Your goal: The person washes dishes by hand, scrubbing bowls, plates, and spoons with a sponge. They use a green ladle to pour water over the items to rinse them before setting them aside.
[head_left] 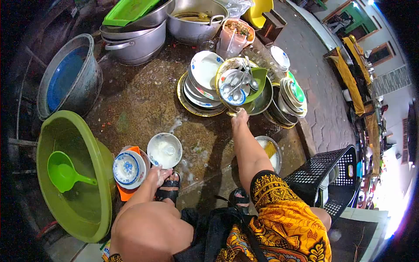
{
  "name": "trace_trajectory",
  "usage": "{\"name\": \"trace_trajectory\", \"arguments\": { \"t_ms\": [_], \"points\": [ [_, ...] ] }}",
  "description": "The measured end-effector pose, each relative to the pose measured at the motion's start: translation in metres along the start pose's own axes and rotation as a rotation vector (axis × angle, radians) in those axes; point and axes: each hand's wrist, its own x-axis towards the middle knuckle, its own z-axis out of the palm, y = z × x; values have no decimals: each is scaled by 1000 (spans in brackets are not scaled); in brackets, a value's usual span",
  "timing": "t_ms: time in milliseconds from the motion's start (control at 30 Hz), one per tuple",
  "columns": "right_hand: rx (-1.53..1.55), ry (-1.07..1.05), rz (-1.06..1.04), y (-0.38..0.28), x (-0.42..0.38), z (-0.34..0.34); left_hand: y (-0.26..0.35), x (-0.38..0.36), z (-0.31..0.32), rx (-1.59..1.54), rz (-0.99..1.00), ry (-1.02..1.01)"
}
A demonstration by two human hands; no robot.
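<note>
My left hand [162, 175], with suds on it, has its fingers at the near rim of a white bowl [164, 148] that has soapy residue inside. Just left of it, patterned bowls [126, 167] are stacked over something orange. My right hand [239, 118] reaches forward and grips the near edge of a yellow-rimmed plate [221, 72]. On that plate rest a blue-patterned bowl [233, 97], several metal spoons [248, 76] and a green leaf-shaped dish [261, 83]. White plates [206, 69] are stacked directly left of it.
A large olive tub [94, 174] holds a green dipper [62, 170]. Behind it stands a grey bucket [87, 83] of water. Big metal pots [144, 48] line the back. At right are more stacked dishes [293, 96], a basin [275, 150] with a yellow item, and a black basket [312, 174].
</note>
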Motion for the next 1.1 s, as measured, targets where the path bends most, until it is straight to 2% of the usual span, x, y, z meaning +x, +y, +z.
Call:
{"name": "trace_trajectory", "arguments": {
  "t_ms": [100, 167, 367, 433, 500, 567, 600, 633, 700, 800, 833, 900, 933, 1000, 1100],
  "points": [
    [-73, -39, -86, 12, 40, -23, -5, 8, -8, -23, -29, -20],
    [-87, -26, 74, -14, 0, -24, -6, 9, -10, -19, -19, -41],
    [-273, -152, 162, -13, -33, -82, -7, 9, -3, -71, 58, -54],
    [-325, -259, 268, -16, -60, -102, -7, 16, 1, -129, 90, -53],
    [-226, -232, 349, -8, -80, -123, 1, 12, 17, -138, 72, -36],
    [-231, -250, 405, -6, -103, -139, 12, 8, 33, -124, 107, -37],
    [-289, -257, 425, -7, -113, -147, 19, 10, 38, -72, 167, -103],
    [-346, -263, 445, -13, -130, -151, 15, 31, 29, -58, 238, -64],
    [-379, -247, 473, -7, -140, -170, 23, 38, 29, -127, 329, -140],
    [-510, -329, 506, -20, -169, -184, 29, 28, 34, -108, 211, -79],
    [-584, -346, 492, -17, -169, -196, 27, 25, 35, -12, 201, -68],
    [-656, -359, 488, -11, -179, -205, 22, 15, 39, 29, 118, -132],
    [-669, -387, 471, -10, -186, -206, 21, 11, 40, 21, 65, -256],
    [-689, -484, 500, -8, -196, -203, 18, 4, 44, 75, 77, -228],
    [-820, -408, 604, 0, -195, -208, 12, 0, 33, 165, 108, -156]
  ]
}}
